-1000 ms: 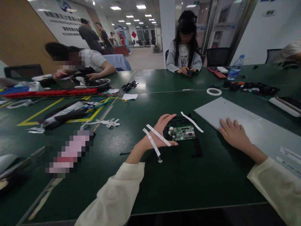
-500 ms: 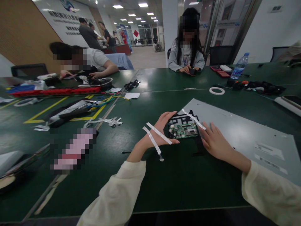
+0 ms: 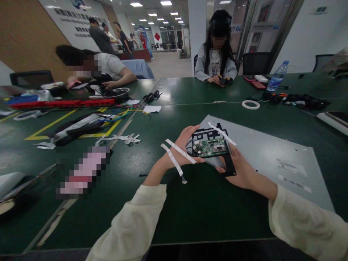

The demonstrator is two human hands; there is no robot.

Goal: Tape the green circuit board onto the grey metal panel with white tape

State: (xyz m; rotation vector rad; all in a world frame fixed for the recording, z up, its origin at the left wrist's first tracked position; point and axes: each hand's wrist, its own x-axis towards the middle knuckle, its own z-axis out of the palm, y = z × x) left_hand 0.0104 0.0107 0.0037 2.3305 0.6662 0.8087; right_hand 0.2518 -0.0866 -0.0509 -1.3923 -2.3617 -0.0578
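Observation:
A green circuit board (image 3: 210,147) sits in a black cut-out frame (image 3: 230,165) between my hands. My left hand (image 3: 185,146) grips the frame's left side, fingers along the upper edge and thumb near the lower edge. Two white strips (image 3: 173,160) lie across the back of that hand. At the frame's lower right corner, my right hand (image 3: 243,168) is closed on it, its thumb showing at the lower opening. Another white strip (image 3: 221,134) runs from the frame's top towards the right-hand fingers. A large grey metal panel (image 3: 268,146) lies behind and right of the frame.
A blurred pink item (image 3: 84,170) lies on the green table (image 3: 206,214) to the left, near tangled white strips (image 3: 126,138). Farther off are a tape roll (image 3: 250,104), a water bottle (image 3: 277,76) and cables (image 3: 152,96). Two people sit across the table.
My right hand has shifted left and wrapped around the frame's lower right corner. The metal panel has slid left. My left hand, with the board, has moved slightly left.

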